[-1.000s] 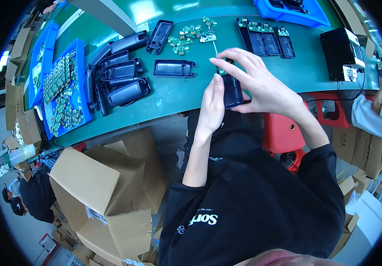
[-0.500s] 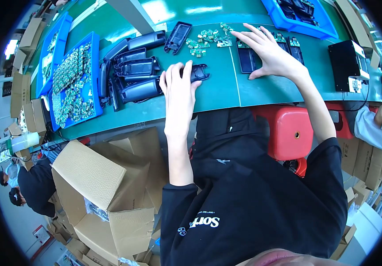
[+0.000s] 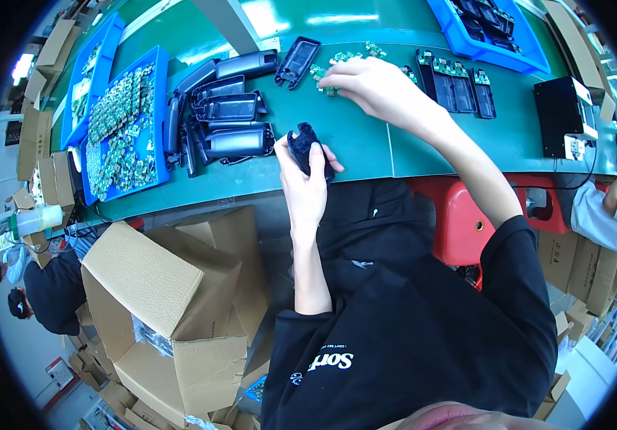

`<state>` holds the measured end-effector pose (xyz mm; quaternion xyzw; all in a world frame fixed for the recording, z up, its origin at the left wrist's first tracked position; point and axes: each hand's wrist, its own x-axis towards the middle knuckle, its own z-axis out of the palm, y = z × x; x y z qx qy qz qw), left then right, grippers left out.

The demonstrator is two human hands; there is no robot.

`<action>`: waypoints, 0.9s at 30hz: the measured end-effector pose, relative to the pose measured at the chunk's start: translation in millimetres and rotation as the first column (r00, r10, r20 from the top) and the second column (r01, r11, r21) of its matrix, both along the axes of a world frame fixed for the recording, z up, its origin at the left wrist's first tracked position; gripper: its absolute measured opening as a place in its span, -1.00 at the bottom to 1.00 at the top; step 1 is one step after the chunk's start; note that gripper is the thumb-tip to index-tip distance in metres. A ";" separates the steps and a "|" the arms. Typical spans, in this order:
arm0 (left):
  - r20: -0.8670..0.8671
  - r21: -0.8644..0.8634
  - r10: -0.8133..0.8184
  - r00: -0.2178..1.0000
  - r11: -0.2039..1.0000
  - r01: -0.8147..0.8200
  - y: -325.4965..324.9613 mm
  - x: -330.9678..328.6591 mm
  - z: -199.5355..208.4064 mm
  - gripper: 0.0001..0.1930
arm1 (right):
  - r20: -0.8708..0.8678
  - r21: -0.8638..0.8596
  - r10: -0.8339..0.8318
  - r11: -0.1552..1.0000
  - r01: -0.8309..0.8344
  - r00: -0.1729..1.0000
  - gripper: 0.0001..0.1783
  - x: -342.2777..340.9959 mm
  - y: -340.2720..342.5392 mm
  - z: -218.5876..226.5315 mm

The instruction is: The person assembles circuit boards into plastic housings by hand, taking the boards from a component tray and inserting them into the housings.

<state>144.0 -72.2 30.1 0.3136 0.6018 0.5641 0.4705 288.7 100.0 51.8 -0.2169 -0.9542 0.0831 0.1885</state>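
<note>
Left hand (image 3: 304, 192) holds casing (image 3: 300, 147) near table edge (image 3: 376, 174); casing pile (image 3: 239, 142) leftward.

smooth dark plastic casings (image 3: 240, 141), glossy green tabletop (image 3: 359, 161), blue plastic tray (image 3: 161, 107), matt cardboard box (image 3: 144, 269), black cloth shirt (image 3: 423, 322)

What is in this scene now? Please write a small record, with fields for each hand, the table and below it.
Left hand: holds a dark plastic shell
Right hand: over loose green circuit boards; its grip is unclear
Table, left side: piled shells, blue tray of boards
Table, right side: shells in a row, black box
Below table: red stool, open cardboard box
</note>
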 end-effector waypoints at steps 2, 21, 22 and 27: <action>0.037 0.066 0.002 0.999 0.998 -0.004 -2.5 0.0 -8.2 -0.75 | 0.060 0.101 0.138 0.985 -0.143 0.989 -0.74 -10.2 6.7 -4.8; 0.314 0.275 -0.109 0.943 0.961 0.019 2.0 14.8 -8.2 -0.66 | -0.381 -0.516 -0.143 0.852 -0.082 0.913 -0.80 4.1 -55.8 25.9; 0.333 0.294 -0.151 0.931 0.955 0.050 2.4 17.4 -5.2 -0.65 | -0.438 -0.432 -0.146 0.899 -0.065 0.887 -0.79 7.3 -61.3 26.7; 0.370 0.346 -0.262 0.891 0.929 0.129 2.8 28.0 6.1 -0.55 | -0.497 -0.331 -0.121 0.942 -0.059 0.859 -0.78 12.0 -77.3 32.1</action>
